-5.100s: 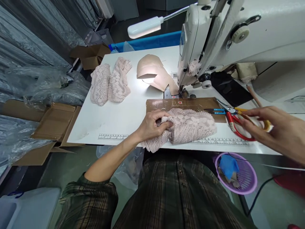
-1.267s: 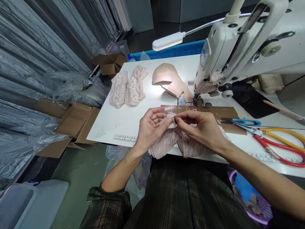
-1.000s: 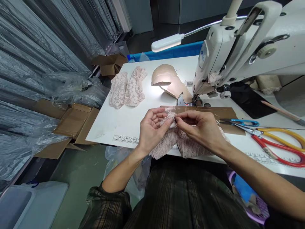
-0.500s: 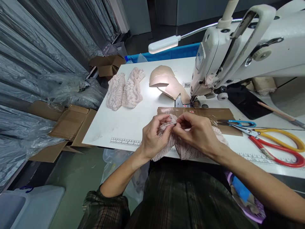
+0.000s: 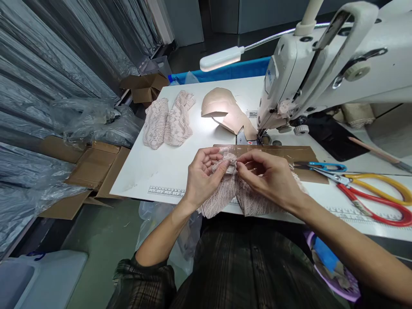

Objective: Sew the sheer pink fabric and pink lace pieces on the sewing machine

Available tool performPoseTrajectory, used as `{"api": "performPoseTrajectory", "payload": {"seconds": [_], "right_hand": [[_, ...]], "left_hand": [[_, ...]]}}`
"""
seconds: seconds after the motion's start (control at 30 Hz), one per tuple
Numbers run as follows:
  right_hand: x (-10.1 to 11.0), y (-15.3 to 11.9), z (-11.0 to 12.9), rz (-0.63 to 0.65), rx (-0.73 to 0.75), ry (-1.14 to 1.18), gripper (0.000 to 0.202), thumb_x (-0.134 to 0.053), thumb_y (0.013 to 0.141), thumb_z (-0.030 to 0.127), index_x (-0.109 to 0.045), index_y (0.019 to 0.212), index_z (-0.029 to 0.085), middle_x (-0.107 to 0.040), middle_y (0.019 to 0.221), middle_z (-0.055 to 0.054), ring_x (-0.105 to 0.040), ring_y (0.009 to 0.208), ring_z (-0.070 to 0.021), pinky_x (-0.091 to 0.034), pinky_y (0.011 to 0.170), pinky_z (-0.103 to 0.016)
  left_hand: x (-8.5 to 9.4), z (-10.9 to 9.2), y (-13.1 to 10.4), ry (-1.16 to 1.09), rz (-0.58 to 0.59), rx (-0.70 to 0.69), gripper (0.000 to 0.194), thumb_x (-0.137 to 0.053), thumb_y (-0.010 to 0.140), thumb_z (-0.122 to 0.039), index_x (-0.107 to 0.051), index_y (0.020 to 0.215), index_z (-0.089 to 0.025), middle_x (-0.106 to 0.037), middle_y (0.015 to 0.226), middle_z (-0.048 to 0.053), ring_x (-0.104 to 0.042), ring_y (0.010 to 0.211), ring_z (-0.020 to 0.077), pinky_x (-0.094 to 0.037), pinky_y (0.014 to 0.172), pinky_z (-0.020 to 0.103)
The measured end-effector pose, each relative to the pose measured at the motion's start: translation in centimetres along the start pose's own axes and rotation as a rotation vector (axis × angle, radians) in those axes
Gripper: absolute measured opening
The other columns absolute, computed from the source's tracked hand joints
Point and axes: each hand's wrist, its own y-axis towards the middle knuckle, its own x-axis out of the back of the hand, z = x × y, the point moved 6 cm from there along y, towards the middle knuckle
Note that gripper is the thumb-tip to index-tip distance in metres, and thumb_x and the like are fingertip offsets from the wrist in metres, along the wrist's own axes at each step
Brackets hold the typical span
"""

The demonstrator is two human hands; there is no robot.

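Observation:
Pale pink lace fabric (image 5: 219,197) lies at the table's front edge, bunched up between my hands. My left hand (image 5: 206,171) grips a fold of it, thumb on top and fingers curled behind. My right hand (image 5: 270,176) pinches the lace edge between thumb and forefinger, close to the left thumb. Under and behind the lace is a brown strip (image 5: 277,151) on the tabletop. The sewing machine's needle area (image 5: 261,136) stands just beyond, with beige cut pieces (image 5: 222,105) beside it.
Two folded lace bundles (image 5: 169,122) rest on the white table (image 5: 135,171) at the left. To the right lie blue thread snips (image 5: 325,166) and scissors with red and yellow handles (image 5: 373,197). A lamp (image 5: 222,59) hangs above. Cardboard boxes (image 5: 96,163) stand left of the table.
My left hand has shifted slightly left and its fingers have loosened a little. The lace edge between my hands is spread more openly. My right hand keeps its pinch.

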Motion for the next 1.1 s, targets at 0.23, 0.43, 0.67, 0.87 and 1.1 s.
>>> {"api": "performPoseTrajectory", "payload": {"seconds": [0.23, 0.43, 0.67, 0.87, 1.1], "right_hand": [[-1.0, 0.5, -0.2, -0.031, -0.072, -0.222, 0.018, -0.059, 0.087, 0.024, -0.073, 0.081, 0.015, -0.075, 0.076, -0.005, -0.063, 0.064, -0.0133, -0.041, 0.062, -0.025], [0.3, 0.7, 0.1, 0.133, -0.077, -0.307, 0.021, -0.056, 0.089, 0.034, -0.067, 0.079, 0.020, -0.072, 0.078, -0.002, -0.063, 0.071, -0.0158, -0.034, 0.057, -0.025], [2.3, -1.0, 0.5, 0.075, -0.062, -0.361, 0.024, -0.049, 0.095, 0.039, -0.059, 0.102, 0.019, -0.070, 0.085, -0.005, -0.064, 0.071, -0.0202, -0.037, 0.057, -0.026], [2.3, -1.2, 0.5, 0.101, -0.035, -0.318, 0.023, -0.046, 0.098, 0.037, -0.058, 0.106, 0.018, -0.071, 0.086, -0.006, -0.066, 0.074, -0.0222, -0.040, 0.059, -0.027], [1.6, -0.8, 0.4, 0.068, -0.062, -0.262, 0.018, -0.054, 0.093, 0.034, -0.063, 0.095, 0.019, -0.074, 0.089, -0.007, -0.068, 0.080, -0.0208, -0.041, 0.066, -0.027]], "left_hand": [[-0.3, -1.4, -0.3, 0.118, -0.090, -0.027, 0.041, -0.083, 0.071, -0.032, -0.064, 0.103, -0.016, -0.072, 0.090, 0.004, -0.071, 0.083, 0.0129, -0.059, 0.074, 0.020], [-1.1, -3.1, 0.1, 0.341, -0.201, -0.088, 0.041, -0.085, 0.066, -0.036, -0.070, 0.101, -0.021, -0.074, 0.089, 0.001, -0.070, 0.077, 0.0158, -0.061, 0.064, 0.023], [-3.1, -4.7, -0.4, 0.404, -0.168, -0.126, 0.051, -0.084, 0.066, -0.045, -0.069, 0.105, -0.016, -0.073, 0.094, 0.007, -0.069, 0.080, 0.0178, -0.060, 0.073, 0.028], [-3.1, -5.4, -0.3, 0.436, -0.191, -0.197, 0.048, -0.084, 0.065, -0.046, -0.070, 0.100, -0.016, -0.074, 0.089, 0.006, -0.071, 0.081, 0.0189, -0.060, 0.073, 0.027], [-2.5, -5.1, -0.6, 0.434, -0.189, -0.213, 0.042, -0.081, 0.066, -0.041, -0.070, 0.098, -0.017, -0.076, 0.089, 0.005, -0.072, 0.079, 0.0184, -0.060, 0.069, 0.025]]}}
